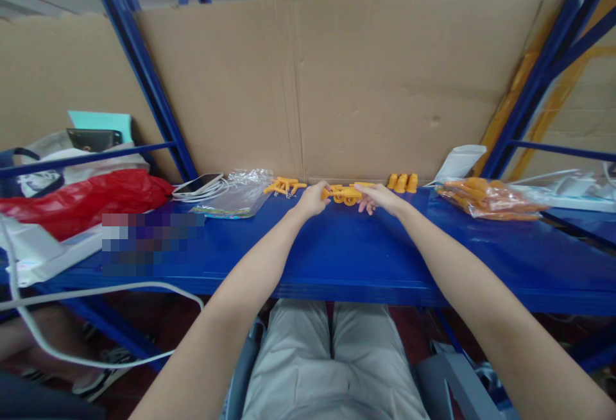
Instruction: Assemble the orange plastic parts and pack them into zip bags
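At the back of the blue table (346,247), by the cardboard, both my hands are at a row of yellow-orange plastic parts (349,193), some with round rings below. My left hand (314,199) is closed, with thumb and fingers on a small yellow plastic part at the row's left end. My right hand (382,199) pinches a yellow plastic part at the right end, its lower fingers loosely curled. The parts' exact kind is too small to tell. Left of my hands lie yellow pieces with thin metal bits (285,186). Several yellow cup-shaped pieces (403,183) stand upright to the right.
A clear plastic bag (238,195) and a phone (199,184) with a white cable lie left. A bag of orange parts (486,199) lies right. The cardboard sheet (375,86) closes the back; blue posts (144,67) flank it. A red bag (91,201) is far left.
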Demonstrator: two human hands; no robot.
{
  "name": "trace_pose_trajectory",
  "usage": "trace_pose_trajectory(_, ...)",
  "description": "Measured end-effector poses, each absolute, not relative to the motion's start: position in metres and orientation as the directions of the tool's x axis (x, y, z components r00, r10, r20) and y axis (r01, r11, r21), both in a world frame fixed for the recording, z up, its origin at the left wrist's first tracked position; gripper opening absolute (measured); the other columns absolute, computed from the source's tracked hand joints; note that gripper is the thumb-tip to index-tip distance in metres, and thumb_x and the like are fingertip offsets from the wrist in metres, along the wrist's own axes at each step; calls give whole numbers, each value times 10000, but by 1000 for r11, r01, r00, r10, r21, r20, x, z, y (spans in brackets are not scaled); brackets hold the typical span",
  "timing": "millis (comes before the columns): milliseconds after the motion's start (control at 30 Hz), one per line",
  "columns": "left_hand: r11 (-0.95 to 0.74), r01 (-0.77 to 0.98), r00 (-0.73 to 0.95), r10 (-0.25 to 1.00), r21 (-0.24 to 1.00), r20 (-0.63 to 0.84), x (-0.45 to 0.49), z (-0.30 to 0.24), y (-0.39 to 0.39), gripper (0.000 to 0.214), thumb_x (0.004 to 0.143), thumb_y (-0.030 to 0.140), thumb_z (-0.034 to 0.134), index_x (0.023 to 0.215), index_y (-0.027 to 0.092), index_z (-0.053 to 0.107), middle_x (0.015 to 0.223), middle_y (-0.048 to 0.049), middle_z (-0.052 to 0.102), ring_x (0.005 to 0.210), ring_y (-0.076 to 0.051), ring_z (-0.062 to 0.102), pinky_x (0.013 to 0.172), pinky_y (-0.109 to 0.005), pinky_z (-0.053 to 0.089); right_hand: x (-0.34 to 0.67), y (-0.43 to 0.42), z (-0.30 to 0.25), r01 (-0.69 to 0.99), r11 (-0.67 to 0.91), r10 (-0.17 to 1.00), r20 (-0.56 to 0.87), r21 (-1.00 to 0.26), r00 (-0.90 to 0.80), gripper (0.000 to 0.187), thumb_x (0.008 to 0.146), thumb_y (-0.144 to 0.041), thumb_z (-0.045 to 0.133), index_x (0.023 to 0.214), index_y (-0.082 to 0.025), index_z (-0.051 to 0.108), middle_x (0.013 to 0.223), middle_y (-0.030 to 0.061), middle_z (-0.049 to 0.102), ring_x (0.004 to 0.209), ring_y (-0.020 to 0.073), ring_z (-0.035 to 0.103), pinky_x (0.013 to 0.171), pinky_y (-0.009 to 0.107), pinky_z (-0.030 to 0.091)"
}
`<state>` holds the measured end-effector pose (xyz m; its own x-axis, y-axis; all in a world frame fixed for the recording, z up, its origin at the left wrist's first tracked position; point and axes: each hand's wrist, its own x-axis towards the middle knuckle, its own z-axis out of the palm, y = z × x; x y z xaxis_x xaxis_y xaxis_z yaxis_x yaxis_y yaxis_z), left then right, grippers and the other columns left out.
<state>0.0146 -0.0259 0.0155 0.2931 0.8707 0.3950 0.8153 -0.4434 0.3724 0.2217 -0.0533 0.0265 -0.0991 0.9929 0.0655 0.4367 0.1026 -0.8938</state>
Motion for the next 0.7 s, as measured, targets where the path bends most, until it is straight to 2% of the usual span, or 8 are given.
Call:
trace_pose_trajectory(67,-442,809,291,874,388,389,15,16,-27,308,812,118,681,1096,203,597,892,-24,704,849,-175,673,831,-273,498,221,-56,28,424,49,998,26,-904,-60,515,966,-538,466,701,-126,625,524,72,647,335,84,474,348,204,335)
trace_pose_trajectory(133,-435,805,288,881,403,375,16,16,-27,309,814,120,680,1101,196,594,878,-25,704,811,-169,674,810,-270,504,222,-58,29,405,31,998,5,-914,-65,475,950,-542,503,769,-123,635,577,70,674,345,79,490,345,194,341)
trace_pose_trajectory(233,-429,798,289,889,423,355,16,16,-26,309,816,125,682,1103,195,590,861,-21,701,781,-161,674,787,-260,511,224,-59,31,357,75,994,41,-931,-102,203,902,-344,661,913,-143,635,718,43,728,420,72,559,394,169,391)
trace_pose_trajectory(333,-436,786,295,888,438,353,15,15,-25,307,814,130,686,1098,199,590,852,-16,699,764,-157,672,778,-263,517,225,-59,32,349,122,990,88,-929,-111,71,895,-189,662,853,-139,635,707,28,724,431,57,552,418,157,387)
trace_pose_trajectory(433,-455,776,305,877,438,372,15,15,-24,305,807,124,689,1088,196,593,861,-23,701,769,-162,672,784,-272,516,223,-60,33,353,109,992,79,-929,-99,242,946,-261,596,746,-127,623,632,47,701,405,60,528,399,165,360)
trace_pose_trajectory(567,-467,794,316,864,390,391,16,16,-25,311,803,114,684,1093,182,594,874,-40,701,815,-181,674,806,-288,508,221,-60,33,381,58,996,30,-923,-79,437,983,-430,497,698,-123,622,534,62,656,356,74,486,358,186,326)
trace_pose_trajectory(700,-477,800,329,856,363,400,16,14,-23,315,793,106,687,1087,177,598,893,-48,701,858,-195,675,813,-295,505,220,-59,32,429,4,999,-19,-903,-48,504,983,-492,462,672,-126,615,449,47,598,311,69,441,323,178,274)
